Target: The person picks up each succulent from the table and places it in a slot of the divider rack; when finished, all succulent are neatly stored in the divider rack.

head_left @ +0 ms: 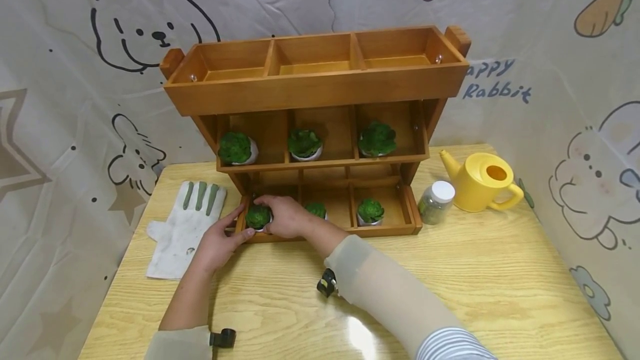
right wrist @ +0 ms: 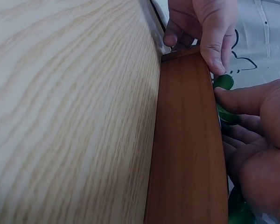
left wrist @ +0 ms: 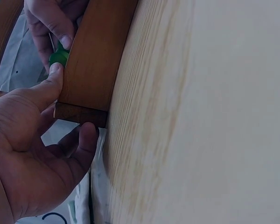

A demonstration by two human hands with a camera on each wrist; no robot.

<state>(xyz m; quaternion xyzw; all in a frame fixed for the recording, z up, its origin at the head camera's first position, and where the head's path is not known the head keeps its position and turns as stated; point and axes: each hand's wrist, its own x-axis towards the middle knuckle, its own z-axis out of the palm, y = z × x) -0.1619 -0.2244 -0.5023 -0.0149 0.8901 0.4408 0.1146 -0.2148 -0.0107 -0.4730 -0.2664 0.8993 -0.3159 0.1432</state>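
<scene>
A three-tier wooden plant stand (head_left: 310, 89) stands at the back of the table. In the leftmost compartment of its lowest tier sits a small green potted plant (head_left: 257, 216). My right hand (head_left: 287, 216) reaches in from the right and grips that plant between thumb and fingers; its pot is mostly hidden. At the tier's front left corner, my left hand (head_left: 220, 243) holds the wood. In the left wrist view its thumb lies by the top edge, close to the leaves, and its fingers curl around the tray's end (left wrist: 79, 113).
Green potted plants (head_left: 370, 211) stand in the other lower compartments, and three more (head_left: 377, 139) in the middle tier. A pale glove (head_left: 172, 243) lies left of the stand. To the right are a white-lidded jar (head_left: 436, 203) and a yellow watering can (head_left: 477, 182).
</scene>
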